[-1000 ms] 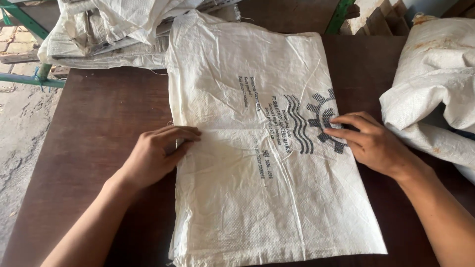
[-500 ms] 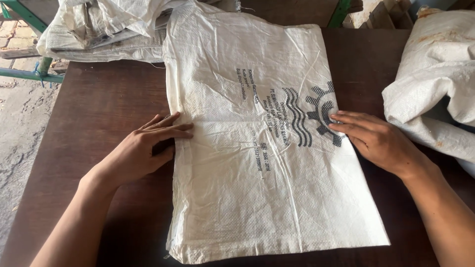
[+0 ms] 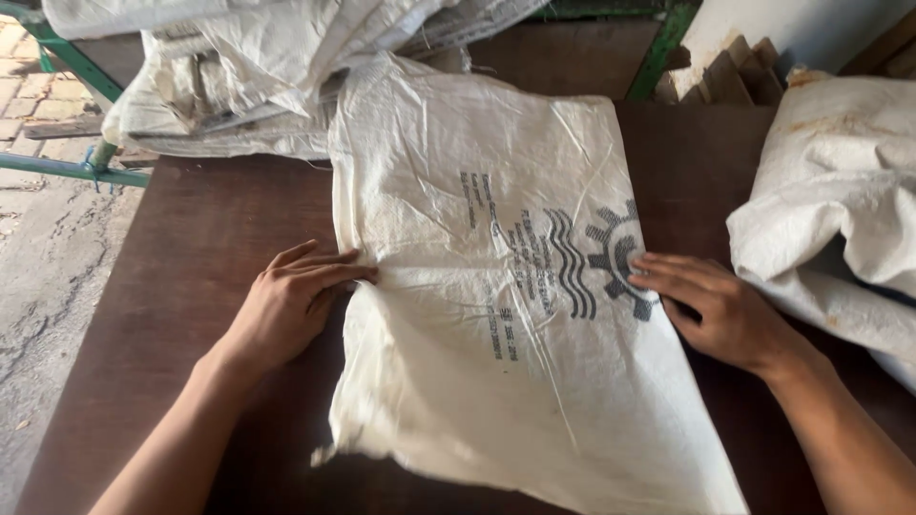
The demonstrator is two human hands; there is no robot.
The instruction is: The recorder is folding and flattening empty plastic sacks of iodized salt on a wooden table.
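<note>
Left grip: flat, fingers extended, tips on left edge of white sack. Right grip: flat, pressing right edge by printed emblem. Sack on brown desk. Since a second ago: near left corner lifted, curled inward beneath left grip; crease between grips deeper. Sack pile right of right grip.
</note>
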